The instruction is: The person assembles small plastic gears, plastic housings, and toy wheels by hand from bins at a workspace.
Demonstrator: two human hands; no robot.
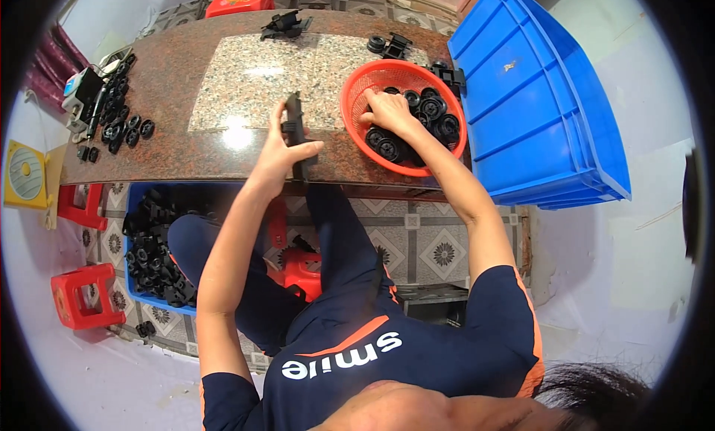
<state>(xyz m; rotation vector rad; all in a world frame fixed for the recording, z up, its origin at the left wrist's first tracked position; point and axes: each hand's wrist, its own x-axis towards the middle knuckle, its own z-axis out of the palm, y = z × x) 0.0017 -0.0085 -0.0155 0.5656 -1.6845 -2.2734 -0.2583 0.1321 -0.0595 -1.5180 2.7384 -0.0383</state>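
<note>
My left hand (274,154) is raised at the front edge of the table. Between its thumb and fingers it grips a long, flat black plastic part (296,126), held upright on edge. My right hand (390,112) reaches over a round red mesh basket (348,126), its thumb and forefinger apart; nothing shows between them. In the basket lie several black wheels (432,108), under and to the right of this hand. Some of the wheels are hidden by my right wrist.
A large blue crate (551,96) stands tilted at the table's right end. Black assemblies (281,26) lie at the back. Small wheels and a cordless tool (95,112) are at the left. Below are a blue bin (160,306) of black parts and red stools (88,293).
</note>
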